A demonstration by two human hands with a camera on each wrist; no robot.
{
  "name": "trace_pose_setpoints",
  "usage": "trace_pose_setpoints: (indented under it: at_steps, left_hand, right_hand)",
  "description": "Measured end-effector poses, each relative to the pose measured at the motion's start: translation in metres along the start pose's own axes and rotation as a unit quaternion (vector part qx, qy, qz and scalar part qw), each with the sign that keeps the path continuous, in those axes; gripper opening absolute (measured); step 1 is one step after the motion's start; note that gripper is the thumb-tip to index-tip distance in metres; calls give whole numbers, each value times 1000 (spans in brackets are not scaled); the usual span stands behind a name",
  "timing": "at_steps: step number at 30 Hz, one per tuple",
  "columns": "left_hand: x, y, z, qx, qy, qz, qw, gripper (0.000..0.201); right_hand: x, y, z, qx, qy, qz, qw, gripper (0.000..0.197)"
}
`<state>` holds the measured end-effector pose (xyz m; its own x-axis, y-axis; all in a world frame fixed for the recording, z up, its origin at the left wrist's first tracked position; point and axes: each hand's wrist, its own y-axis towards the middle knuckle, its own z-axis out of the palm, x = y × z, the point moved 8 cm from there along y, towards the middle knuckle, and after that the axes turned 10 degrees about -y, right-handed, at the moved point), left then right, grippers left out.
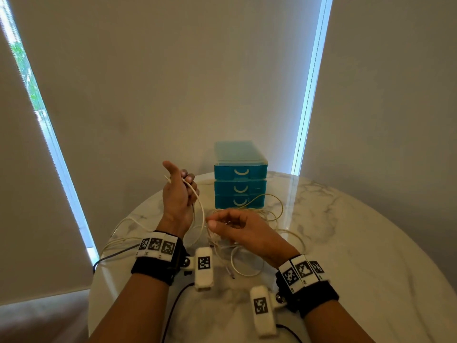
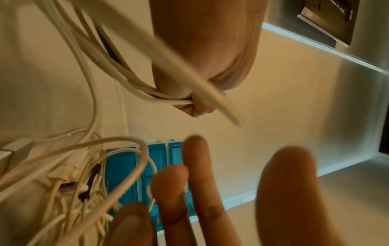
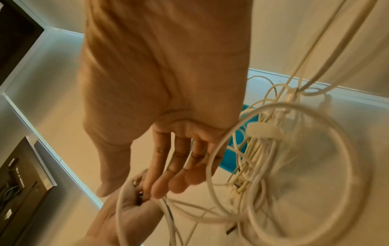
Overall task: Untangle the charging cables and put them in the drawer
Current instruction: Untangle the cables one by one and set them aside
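A tangle of white charging cables point(image 1: 265, 214) lies on the marble table point(image 1: 346, 231), in front of a blue three-drawer unit point(image 1: 239, 186) whose drawers are all closed. My left hand point(image 1: 178, 194) is raised above the table, its fingers curled round several white strands point(image 2: 168, 98), and one plug end point(image 1: 168, 179) sticks out past the thumb. My right hand point(image 1: 237, 226) hovers just right of it, fingers loosely extended. Its fingertips point(image 3: 155, 191) touch the strands that hang from the left hand point(image 3: 126, 216). In the right wrist view, big cable loops point(image 3: 263, 149) dangle in front of the blue unit point(image 3: 229, 159).
More white cable and one dark cable point(image 1: 116, 254) trail to the table's left edge. A loose loop point(image 1: 247, 274) lies near the front between my wrists. Roller blinds hang behind the round table, and the drawer unit stands at its far edge.
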<state>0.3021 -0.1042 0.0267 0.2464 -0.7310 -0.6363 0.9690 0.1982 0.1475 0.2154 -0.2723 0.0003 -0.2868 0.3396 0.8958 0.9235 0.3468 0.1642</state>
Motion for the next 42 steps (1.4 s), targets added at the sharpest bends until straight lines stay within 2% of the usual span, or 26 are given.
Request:
trace_pose_setpoints:
  at_steps: [5, 7, 9, 11, 13, 16, 18, 20, 21, 22, 24, 26, 27, 29, 31, 35, 36, 38, 40, 42]
  left_hand:
    - [9, -6, 9, 16, 67, -9, 998, 56]
    - [6, -3, 6, 13, 29, -12, 999, 55]
    - [2, 2, 1, 9, -34, -18, 999, 55]
    - [-1, 6, -6, -6, -80, -19, 997, 56]
    - [-2, 8, -11, -23, -120, -22, 992, 57]
    - [-2, 10, -14, -23, -188, -34, 981, 58]
    - [-4, 10, -11, 8, -194, -51, 980, 57]
    - [-7, 6, -4, 51, -150, -60, 985, 54]
    - [-9, 4, 0, 67, -121, -59, 989, 53]
    - [-11, 1, 4, 77, -89, -53, 992, 52]
    - [-13, -3, 11, 77, -27, -26, 996, 50]
    - [-13, -5, 12, 57, -1, 0, 998, 51]
    - [-13, -5, 10, 45, -5, 11, 999, 51]
    - [-17, -3, 2, 19, -24, 30, 999, 53]
    - [-21, 0, -5, -4, -38, 44, 998, 53]
    - [-25, 3, -18, -43, -50, 55, 996, 53]
    - [-25, 3, -19, -47, -51, 56, 996, 53]
    - [-26, 3, -20, -49, -43, 56, 996, 53]
    - [-26, 3, -17, -37, -22, 52, 998, 50]
    - [-22, 1, -8, -1, 18, 33, 999, 47]
  right_hand:
    - [5, 3, 7, -5, -30, -45, 999, 21]
    - [1, 3, -6, -34, 73, -18, 997, 24]
    - [-9, 2, -22, -74, 202, 22, 976, 29]
    - [-19, 1, -37, -101, 240, 43, 965, 36]
    - [-24, 1, -46, -101, 280, 40, 954, 32]
    - [-25, -1, -61, -106, 416, 7, 903, 10]
    - [-27, -4, -73, -115, 499, -17, 859, 11]
    - [-34, -7, -88, -138, 548, -29, 825, 9]
    - [-36, -9, -95, -153, 541, -29, 826, 7]
    - [-37, -11, -99, -164, 511, -25, 843, 7]
    - [-36, -10, -95, -150, 397, -8, 906, 16]
    - [-29, -10, -75, -64, 233, 16, 970, 29]
    - [-25, -10, -61, -1, 144, 19, 989, 31]
    - [-19, -17, -40, 121, -8, 12, 992, 30]
    - [-20, -28, -34, 197, -99, 23, 975, 31]
    - [-29, -42, -42, 234, -104, 48, 965, 31]
    - [-31, -41, -45, 220, -115, 46, 968, 27]
    - [-32, -30, -57, 137, -111, 26, 984, 19]
    - [-30, -21, -78, -13, -14, 1, 1000, 17]
    - [-33, -20, -103, -186, 112, -5, 976, 20]
